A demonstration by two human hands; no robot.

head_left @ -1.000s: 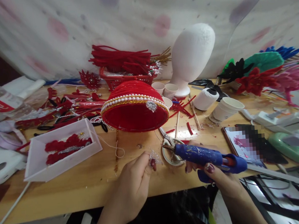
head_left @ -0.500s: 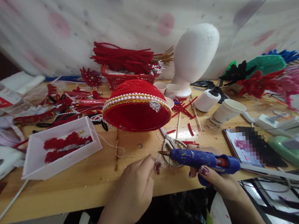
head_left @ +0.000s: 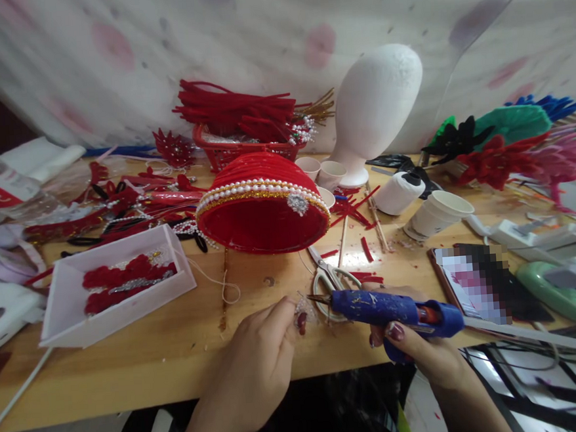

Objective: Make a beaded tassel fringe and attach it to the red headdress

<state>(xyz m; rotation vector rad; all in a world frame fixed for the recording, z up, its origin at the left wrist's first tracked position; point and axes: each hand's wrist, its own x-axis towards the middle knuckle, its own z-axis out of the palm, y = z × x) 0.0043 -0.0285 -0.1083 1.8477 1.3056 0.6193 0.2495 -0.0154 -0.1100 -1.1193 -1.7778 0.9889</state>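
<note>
My right hand (head_left: 418, 348) is wrapped round a blue hot glue gun (head_left: 378, 307), its metal nozzle pointing left. Pinched in my left hand (head_left: 261, 356) is a small silvery beaded ornament (head_left: 301, 307), partly hidden by the fingers. The nozzle tip is close to the ornament; whether they touch I cannot tell. Scissors (head_left: 335, 282) lie on the table behind the nozzle. Beyond my hands a red cap (head_left: 260, 175), edged with white pearls and gold trim, stands tilted with its hollow side toward me. A silver ornament (head_left: 297, 203) is on its rim.
A white box (head_left: 122, 320) holding red and silver pieces lies at left. Behind are a red basket (head_left: 215, 156) of red stems and a white foam head (head_left: 376, 104). Thread (head_left: 399, 194), a paper cup (head_left: 438, 213) and a phone (head_left: 470, 282) are at right.
My left hand has shifted slightly left with the ornament, and the nozzle tip now sits a little farther right and lower. The cap has barely moved.
</note>
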